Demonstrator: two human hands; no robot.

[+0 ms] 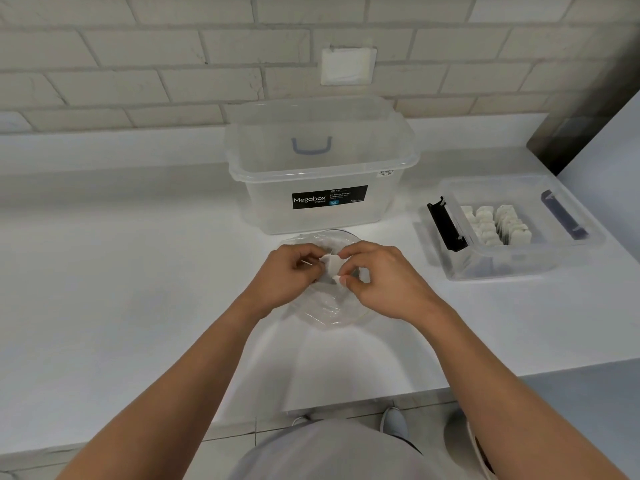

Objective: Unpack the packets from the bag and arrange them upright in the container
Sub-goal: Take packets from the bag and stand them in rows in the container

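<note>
Packets (pixel 495 223) stand upright in close rows inside the shallow container, and one more is held between the two hands.

On the white counter (pixel 138 271), the largest thing is a tall clear bin (pixel 263 188) with a black Megabox label. It sits open-topped against the brick wall, and a blue-grey handle (pixel 311 146) shows through its walls. To its right, apart from it, lies the shallow clear container (pixel 512 268). It has a black latch (pixel 446 225) on its left side and a dark blue one (pixel 564 214) on its right, with the white rows between them.

Just in front of the bin, a crumpled clear plastic bag (pixel 329 313) lies flat on the counter beneath the hands. Both forearms reach forward from the bottom of the view and meet over the bag.

The left hand (pixel 287 275) has its fingers curled in and pinches the left edge of a single small white packet (pixel 330 265). The right hand (pixel 384 282) pinches the same packet, with its forefinger on the top edge and its thumb at the lower corner. The packet is raised above the bag, well away from the shallow container.
</note>
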